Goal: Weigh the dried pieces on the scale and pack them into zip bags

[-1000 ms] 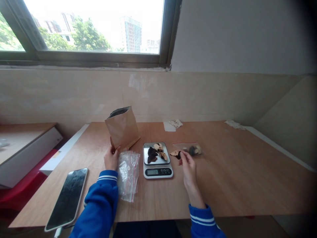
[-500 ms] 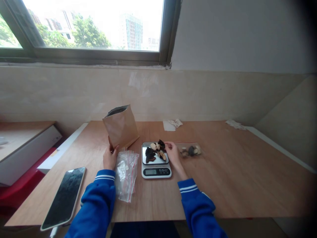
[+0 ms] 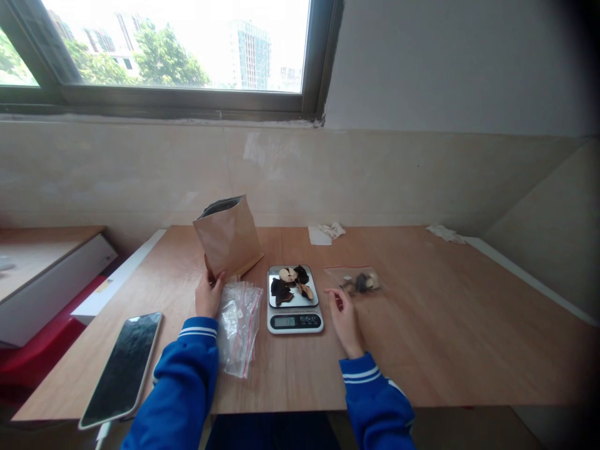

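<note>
My left hand (image 3: 209, 296) grips the lower left corner of a brown kraft paper bag (image 3: 229, 239), which stands tilted with its mouth open. Beside that wrist lie clear zip-lock bags (image 3: 240, 328) with red seal lines. A kitchen scale (image 3: 295, 322) sits at the middle, its small display lit. On its plate rest several dried pieces (image 3: 282, 291), dark and pale, perhaps dried mushroom. Just right of the scale, my right hand (image 3: 345, 315) hovers with loosely curled fingers, the index stretched leftward, and nothing visible in it. Beyond it lies a zip-lock bag (image 3: 363, 282) holding similar pieces.
A phone (image 3: 122, 369) with a white cable lies at the wooden table's (image 3: 450, 337) left side. Crumpled tissue (image 3: 332, 230) on a white sheet lies at the back edge, with more tissue (image 3: 445, 234) farther right. Behind are the wall and a window.
My right hand has let go of a dark dried piece on the scale plate and drawn back right and toward me. My left hand still holds the paper bag.
</note>
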{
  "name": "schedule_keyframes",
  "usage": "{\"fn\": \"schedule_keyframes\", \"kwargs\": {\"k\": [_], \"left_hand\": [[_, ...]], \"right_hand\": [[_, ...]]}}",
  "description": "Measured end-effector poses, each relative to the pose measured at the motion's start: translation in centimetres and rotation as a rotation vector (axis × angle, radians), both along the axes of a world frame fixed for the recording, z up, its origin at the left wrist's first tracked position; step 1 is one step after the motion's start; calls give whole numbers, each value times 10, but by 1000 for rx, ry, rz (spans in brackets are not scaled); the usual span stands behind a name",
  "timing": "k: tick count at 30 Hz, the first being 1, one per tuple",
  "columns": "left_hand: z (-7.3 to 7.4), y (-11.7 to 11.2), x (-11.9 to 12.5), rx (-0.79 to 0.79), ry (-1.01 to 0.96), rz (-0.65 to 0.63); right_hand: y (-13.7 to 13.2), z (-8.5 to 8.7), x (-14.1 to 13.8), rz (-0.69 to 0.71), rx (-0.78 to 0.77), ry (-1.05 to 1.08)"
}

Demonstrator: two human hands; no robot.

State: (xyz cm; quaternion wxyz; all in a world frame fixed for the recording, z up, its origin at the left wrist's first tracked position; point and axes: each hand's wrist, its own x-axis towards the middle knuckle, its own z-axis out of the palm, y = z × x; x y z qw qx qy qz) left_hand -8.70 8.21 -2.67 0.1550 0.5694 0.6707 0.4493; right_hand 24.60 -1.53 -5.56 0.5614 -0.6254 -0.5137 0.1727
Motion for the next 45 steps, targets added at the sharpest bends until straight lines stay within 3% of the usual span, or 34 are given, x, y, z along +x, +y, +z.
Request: {"fn": "schedule_keyframes", "kwargs": {"k": [6, 22, 28, 31, 37, 45], "left_hand": [[-3, 2, -1, -3, 13, 0], [-3, 3, 0, 24, -21, -19], [-2, 2, 1, 23, -4, -11], [-2, 2, 1, 28, 2, 2], [-6, 4, -1, 50, 8, -6], [-8, 4, -2, 39, 5, -11]], "right_hand": [[-21, 6, -8, 12, -27, -55], [-23, 10, -9, -8, -24, -59], [-24, 22, -17, -43, 83, -279], [-21, 34, -32, 3, 163, -440], [-11, 52, -75, 106, 107, -695], [-9, 52, -82, 104, 91, -726]]}}
